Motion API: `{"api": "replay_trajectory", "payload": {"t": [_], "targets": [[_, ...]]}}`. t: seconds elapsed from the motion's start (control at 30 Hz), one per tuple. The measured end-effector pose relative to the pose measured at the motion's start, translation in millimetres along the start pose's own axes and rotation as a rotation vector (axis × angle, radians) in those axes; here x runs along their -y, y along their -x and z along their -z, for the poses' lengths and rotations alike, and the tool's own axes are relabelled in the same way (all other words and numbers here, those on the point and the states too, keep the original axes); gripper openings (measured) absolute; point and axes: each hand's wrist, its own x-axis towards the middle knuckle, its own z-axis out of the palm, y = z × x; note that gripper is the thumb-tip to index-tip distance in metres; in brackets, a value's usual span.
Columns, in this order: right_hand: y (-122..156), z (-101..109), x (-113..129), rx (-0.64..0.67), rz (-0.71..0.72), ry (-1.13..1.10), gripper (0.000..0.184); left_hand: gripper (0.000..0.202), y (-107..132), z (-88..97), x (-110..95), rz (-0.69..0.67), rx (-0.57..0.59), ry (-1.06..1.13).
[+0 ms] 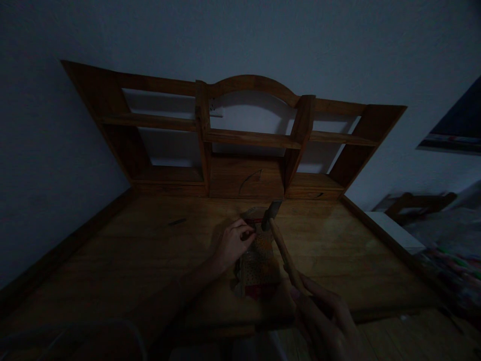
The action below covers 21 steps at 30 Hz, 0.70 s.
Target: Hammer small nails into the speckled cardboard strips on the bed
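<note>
- Your left hand point(233, 244) has thumb and forefinger pinched together at the far end of the perforated panel point(259, 265); whatever they pinch is too small and dark to name.
- Your right hand point(326, 317) is clenched round the lower end of the hammer point(280, 245); the wooden handle's long axis runs from that fist up and to the left, away from you.
- Its head sits just right of the left fingertips, near them but seemingly apart; the left hand is the closer one to that spot.
- The panel lies flat near the front-centre of the desk point(124, 260); the hutch point(248, 135) stands behind; a thin dark stick point(176, 221) lies well to the left.
</note>
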Motion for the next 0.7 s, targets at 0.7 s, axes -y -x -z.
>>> {"api": "replay_trajectory", "payload": {"t": [0.7], "targets": [[0,4,-4,0.018,-0.038,-0.026,0.03,0.012,-1,-8.8,10,-0.05,0.071,0.065]]}}
